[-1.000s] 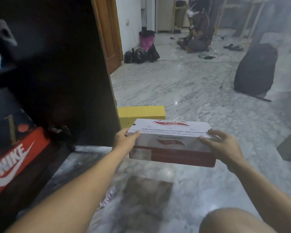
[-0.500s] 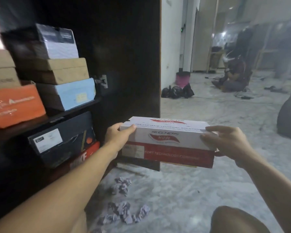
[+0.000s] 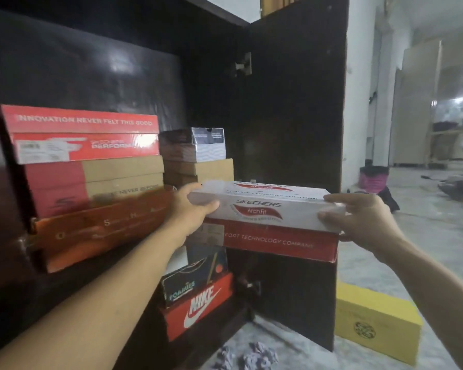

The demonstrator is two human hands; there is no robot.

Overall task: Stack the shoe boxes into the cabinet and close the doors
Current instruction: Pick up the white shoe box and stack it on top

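I hold a white and red Skechers shoe box (image 3: 267, 220) in the air in front of the dark cabinet. My left hand (image 3: 189, 209) grips its left end and my right hand (image 3: 358, 220) grips its right end. The cabinet's upper shelf carries a red Skechers box (image 3: 83, 134) on top of other boxes, with an orange box (image 3: 99, 231) at the bottom of that stack. A second stack topped by a dark and white box (image 3: 198, 145) stands behind my left hand. Below lie a Foamies box (image 3: 190, 279) and a red Nike box (image 3: 198, 308). The cabinet's right door (image 3: 294, 102) stands open.
A yellow shoe box (image 3: 374, 324) lies on the marble floor to the right of the open door. Crumpled paper (image 3: 251, 356) is scattered on the floor by the cabinet's foot. Farther right are a pink bin (image 3: 372, 180) and a person seated on the floor.
I have lifted the Skechers box and carried it left towards the cabinet's upper shelf. My view has turned to face the shelves, and both hands keep the same hold.
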